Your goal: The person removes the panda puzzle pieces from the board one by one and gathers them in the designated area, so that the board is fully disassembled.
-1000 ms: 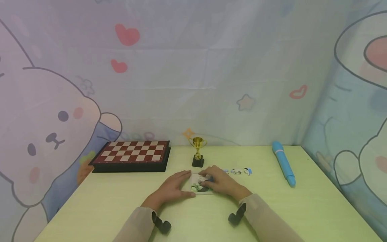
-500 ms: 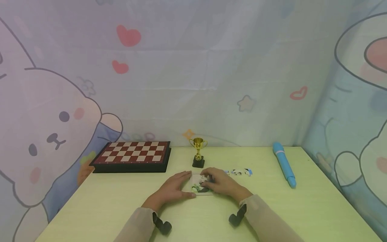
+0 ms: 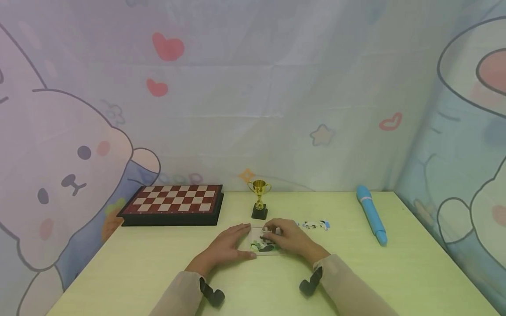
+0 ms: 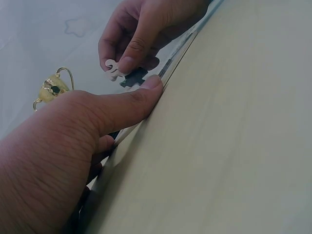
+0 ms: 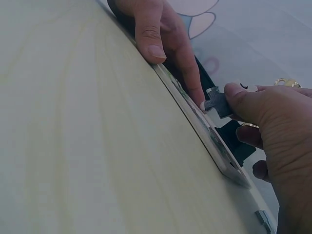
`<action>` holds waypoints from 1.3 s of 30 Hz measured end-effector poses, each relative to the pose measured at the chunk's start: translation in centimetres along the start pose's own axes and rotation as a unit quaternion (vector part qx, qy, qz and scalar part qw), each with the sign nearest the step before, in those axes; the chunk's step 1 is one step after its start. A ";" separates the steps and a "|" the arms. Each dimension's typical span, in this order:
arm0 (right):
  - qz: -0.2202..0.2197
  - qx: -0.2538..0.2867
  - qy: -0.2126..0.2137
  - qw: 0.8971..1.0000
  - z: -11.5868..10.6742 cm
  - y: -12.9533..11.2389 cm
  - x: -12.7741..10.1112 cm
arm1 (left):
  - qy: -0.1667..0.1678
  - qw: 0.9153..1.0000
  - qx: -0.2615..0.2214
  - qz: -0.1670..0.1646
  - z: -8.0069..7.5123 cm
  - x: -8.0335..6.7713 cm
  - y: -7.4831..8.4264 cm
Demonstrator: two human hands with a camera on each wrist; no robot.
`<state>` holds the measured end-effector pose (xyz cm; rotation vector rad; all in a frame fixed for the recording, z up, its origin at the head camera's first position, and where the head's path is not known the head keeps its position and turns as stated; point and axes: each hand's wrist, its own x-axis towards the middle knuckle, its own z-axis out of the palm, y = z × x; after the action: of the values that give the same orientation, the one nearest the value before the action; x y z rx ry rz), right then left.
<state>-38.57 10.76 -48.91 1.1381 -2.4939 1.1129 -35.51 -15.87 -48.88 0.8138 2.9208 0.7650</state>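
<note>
A small jigsaw puzzle board (image 3: 255, 233) with a panda-like picture lies flat on the table in front of the person. The left hand (image 3: 226, 243) holds its left side, thumb on the near edge and index finger reaching along the far edge. Over the board's right part, the right hand (image 3: 291, 235) pinches a puzzle piece (image 5: 220, 103) between thumb and fingers. In the left wrist view this puzzle piece (image 4: 135, 77) is tilted, part dark and part white, close above the board. The right hand hides the board's right side in the head view.
Several loose puzzle pieces (image 3: 316, 224) lie behind the right hand. A gold trophy cup (image 3: 259, 188) on a black base stands just beyond the board. At the back left is a red-and-white checkered chessboard box (image 3: 174, 199); a blue pen-shaped object (image 3: 371, 213) lies at right.
The right hand's fingers shift slightly, and the piece in them is turned, showing a lighter part. A bit more of the board's picture shows. The left hand stays in place.
</note>
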 end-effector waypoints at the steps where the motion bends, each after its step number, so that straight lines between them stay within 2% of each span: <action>1: 0.002 0.002 0.003 1.000 0.0 0.0 0.0 | 0.000 1.000 0.001 0.000 0.0 0.0 0.0; 16: 0.013 0.024 0.019 0.999 -0.5 0.4 -0.1 | 0.004 1.000 0.000 0.003 0.1 0.0 -0.2; 24: -0.053 0.016 0.087 0.995 -1.4 1.4 -0.5 | 0.004 1.000 -0.005 0.000 0.1 0.0 -0.2; 26: -0.057 0.006 0.097 0.994 -2.0 1.9 -1.0 | 0.001 1.000 -0.002 0.001 0.1 0.0 -0.2; 29: -0.038 0.003 0.098 0.994 -3.3 2.7 -2.0 | 0.002 1.000 0.000 0.005 0.1 0.0 -0.2; 33: 0.021 0.007 0.096 0.995 -5.6 3.9 -3.6 | 0.000 1.000 -0.004 0.006 0.1 -0.1 -0.1; 36: 0.066 -0.002 0.102 0.993 -7.1 5.0 -4.9 | 0.000 1.000 -0.003 0.004 0.2 0.0 -0.1; 39: 0.090 -0.011 0.109 0.990 -8.1 6.0 -6.2 | 0.000 1.000 0.003 0.002 0.2 0.0 -0.2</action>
<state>-39.66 22.58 -49.27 0.7508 -2.4675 1.1805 -35.62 -15.94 -49.19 0.8214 2.9241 0.7573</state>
